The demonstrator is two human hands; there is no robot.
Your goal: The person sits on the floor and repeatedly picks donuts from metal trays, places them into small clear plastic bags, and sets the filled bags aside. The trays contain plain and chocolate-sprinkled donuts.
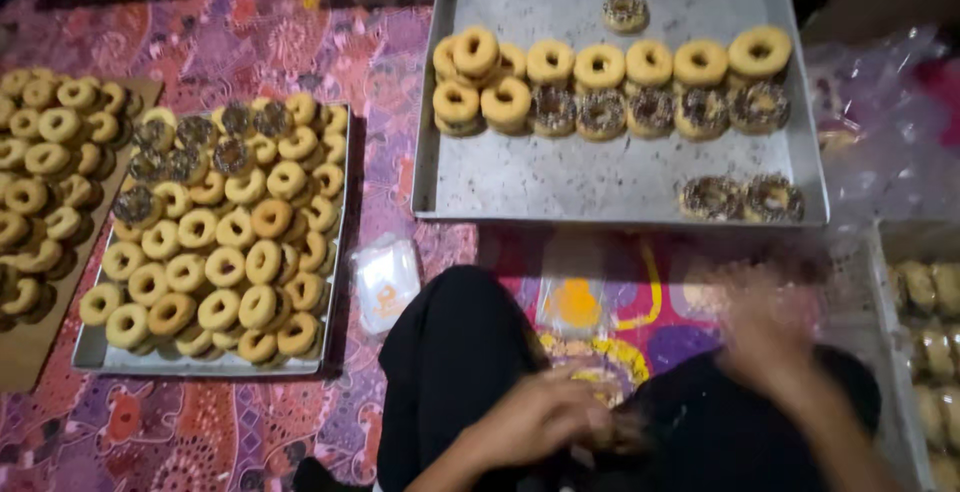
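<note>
My left hand (545, 414) is low over my lap in black trousers (450, 352), fingers curled around a small dark thing that looks like a sprinkled doughnut (627, 432). My right hand (770, 337) is a blur to the right, with thin clear plastic (585, 312) spread between and around the hands. Whether it grips the plastic is hidden by the blur. Ahead lies a big metal tray (600, 187) with two rows of plain and chocolate-sprinkled doughnuts (600, 67).
At left a second metal tray (90, 357) is heaped with several plain doughnuts, beside a wooden board (20, 362) with more. A small clear packet (388, 282) lies on the patterned mat (250, 42). Bagged doughnuts (930, 332) fill a container at right.
</note>
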